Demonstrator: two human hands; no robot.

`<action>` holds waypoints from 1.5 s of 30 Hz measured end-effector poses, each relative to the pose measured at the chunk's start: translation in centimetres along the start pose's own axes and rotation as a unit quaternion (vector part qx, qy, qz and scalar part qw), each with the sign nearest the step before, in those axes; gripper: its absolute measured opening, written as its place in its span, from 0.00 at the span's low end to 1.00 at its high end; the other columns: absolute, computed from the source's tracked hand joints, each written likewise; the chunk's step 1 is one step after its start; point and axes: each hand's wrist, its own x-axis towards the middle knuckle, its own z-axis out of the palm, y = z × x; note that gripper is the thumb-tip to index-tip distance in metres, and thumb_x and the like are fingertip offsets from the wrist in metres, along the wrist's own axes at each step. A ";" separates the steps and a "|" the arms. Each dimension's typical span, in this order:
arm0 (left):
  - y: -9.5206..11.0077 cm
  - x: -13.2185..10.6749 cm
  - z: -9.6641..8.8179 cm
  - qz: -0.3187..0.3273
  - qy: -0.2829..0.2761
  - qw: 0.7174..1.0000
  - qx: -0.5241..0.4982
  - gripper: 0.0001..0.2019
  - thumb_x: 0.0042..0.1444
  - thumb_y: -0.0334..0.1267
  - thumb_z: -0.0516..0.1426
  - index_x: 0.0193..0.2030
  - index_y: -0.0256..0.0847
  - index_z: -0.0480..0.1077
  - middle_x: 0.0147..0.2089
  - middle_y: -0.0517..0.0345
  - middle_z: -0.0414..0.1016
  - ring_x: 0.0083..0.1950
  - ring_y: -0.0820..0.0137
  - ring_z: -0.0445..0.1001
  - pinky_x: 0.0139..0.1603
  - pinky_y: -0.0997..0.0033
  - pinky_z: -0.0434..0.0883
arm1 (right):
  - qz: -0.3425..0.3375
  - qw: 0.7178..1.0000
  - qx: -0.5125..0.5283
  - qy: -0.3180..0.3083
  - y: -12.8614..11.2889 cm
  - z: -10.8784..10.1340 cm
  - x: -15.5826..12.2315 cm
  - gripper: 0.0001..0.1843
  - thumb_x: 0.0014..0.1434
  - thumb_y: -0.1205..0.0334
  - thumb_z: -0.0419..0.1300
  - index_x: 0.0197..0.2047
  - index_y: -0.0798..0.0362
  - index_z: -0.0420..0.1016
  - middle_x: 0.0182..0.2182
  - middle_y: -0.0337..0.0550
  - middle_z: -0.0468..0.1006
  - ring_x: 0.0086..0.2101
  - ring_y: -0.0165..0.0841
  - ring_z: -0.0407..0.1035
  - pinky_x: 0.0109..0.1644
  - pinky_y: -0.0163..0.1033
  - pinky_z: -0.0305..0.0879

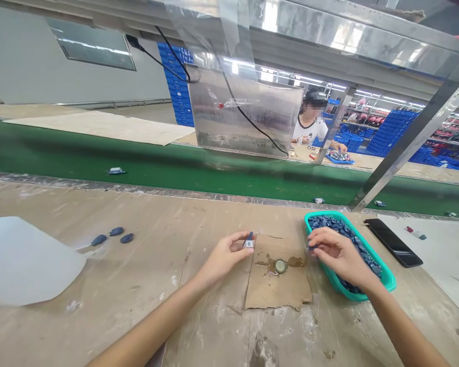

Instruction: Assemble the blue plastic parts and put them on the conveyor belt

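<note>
My left hand (pixel 222 257) pinches a small dark blue and white plastic piece (pixel 249 243) between thumb and fingers, at the left edge of a torn cardboard sheet (pixel 277 295). On that cardboard lies a crimped metal bottle cap (pixel 280 265), with brown wet stains around it. Over the left rim of a teal plastic basket (pixel 388 282), my right hand (pixel 338 255) has its fingertips closed on a small dark blue plastic piece (pixel 312 246). Many similar dark blue pieces (pixel 354 239) fill the basket; the right hand and wrist cover part of them.
Three loose dark blue pieces (pixel 116 231) and a white sheet (pixel 26 260) lie at left. A black phone (pixel 393 242) is right of the basket. Beyond runs a green belt (pixel 214 176) carrying several small pieces. A metal post (pixel 409 132) rises at right; a co-worker (pixel 309 125) sits across.
</note>
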 end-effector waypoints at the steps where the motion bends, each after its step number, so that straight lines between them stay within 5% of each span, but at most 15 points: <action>1: -0.2 -0.1 0.0 0.001 -0.003 1.000 0.001 0.22 0.40 0.38 0.60 0.45 0.36 0.68 0.47 0.50 0.73 0.48 0.64 0.71 0.51 0.66 0.66 | 0.000 0.999 -0.016 -0.037 -0.6 1.1 0.3 0.05 0.54 0.68 0.53 0.32 0.52 0.69 0.36 0.45 0.69 0.38 0.34 0.66 0.36 0.37 0.65; 7: -0.7 -0.6 0.4 -0.002 -0.003 1.000 0.000 0.24 0.42 0.37 0.59 0.49 0.33 0.67 0.44 0.47 0.74 0.46 0.62 0.72 0.50 0.61 0.67 | -0.032 0.972 -0.178 -0.148 -0.7 5.8 1.1 0.09 0.50 0.76 0.50 0.33 0.53 0.62 0.30 0.41 0.68 0.31 0.32 0.62 0.35 0.37 0.60; 16: -1.4 -0.1 0.3 0.064 -0.001 0.997 0.043 0.20 0.39 0.34 0.61 0.43 0.36 0.70 0.43 0.50 0.73 0.42 0.66 0.72 0.46 0.65 0.71 | -0.073 0.946 -0.257 -0.186 -1.0 6.6 0.5 0.11 0.50 0.78 0.45 0.31 0.52 0.59 0.29 0.42 0.66 0.30 0.33 0.59 0.32 0.36 0.56; 20: -1.1 -0.6 0.3 0.142 0.003 0.982 0.124 0.15 0.44 0.33 0.59 0.42 0.39 0.70 0.43 0.54 0.71 0.43 0.69 0.71 0.47 0.69 0.70 | -0.035 0.976 -0.172 -0.130 -1.3 6.5 0.6 0.09 0.50 0.75 0.48 0.30 0.52 0.61 0.29 0.41 0.68 0.30 0.32 0.62 0.34 0.36 0.59; 23: -0.6 -1.5 0.7 0.192 -0.003 0.962 0.196 0.13 0.47 0.32 0.57 0.41 0.42 0.70 0.42 0.58 0.71 0.43 0.72 0.70 0.46 0.72 0.69 | 0.069 0.997 0.015 -0.032 -2.0 6.3 0.8 0.06 0.50 0.68 0.55 0.30 0.51 0.60 0.30 0.41 0.72 0.32 0.33 0.67 0.36 0.38 0.63; 28: 0.0 -2.5 1.2 0.234 0.005 0.933 0.275 0.11 0.47 0.33 0.58 0.40 0.42 0.70 0.34 0.59 0.69 0.36 0.73 0.69 0.38 0.75 0.68 | 0.171 0.941 0.291 0.037 -3.1 7.0 1.4 0.20 0.40 0.61 0.67 0.27 0.50 0.56 0.30 0.41 0.76 0.35 0.34 0.71 0.39 0.40 0.67; 32: 0.1 -2.9 1.4 0.248 -0.001 0.925 0.286 0.10 0.48 0.32 0.57 0.40 0.42 0.69 0.34 0.59 0.68 0.36 0.73 0.68 0.37 0.76 0.66 | 0.179 0.928 0.324 0.035 -3.7 8.0 1.5 0.22 0.39 0.61 0.68 0.26 0.50 0.55 0.29 0.40 0.76 0.34 0.33 0.72 0.37 0.39 0.68; 40: -0.2 -3.3 1.6 0.296 0.026 0.908 0.295 0.12 0.47 0.30 0.57 0.41 0.41 0.70 0.32 0.59 0.68 0.33 0.75 0.68 0.33 0.78 0.64 | 0.132 0.957 0.254 0.051 -4.5 9.0 0.8 0.16 0.46 0.64 0.64 0.25 0.51 0.56 0.26 0.36 0.71 0.38 0.34 0.69 0.41 0.38 0.65; 45: -0.3 -3.9 1.9 0.382 0.027 0.878 0.287 0.12 0.47 0.29 0.56 0.41 0.38 0.69 0.32 0.57 0.69 0.33 0.75 0.69 0.33 0.79 0.66 | 0.166 0.917 0.361 -0.030 -4.4 7.9 0.6 0.17 0.45 0.58 0.66 0.27 0.52 0.59 0.29 0.37 0.72 0.33 0.29 0.68 0.39 0.35 0.64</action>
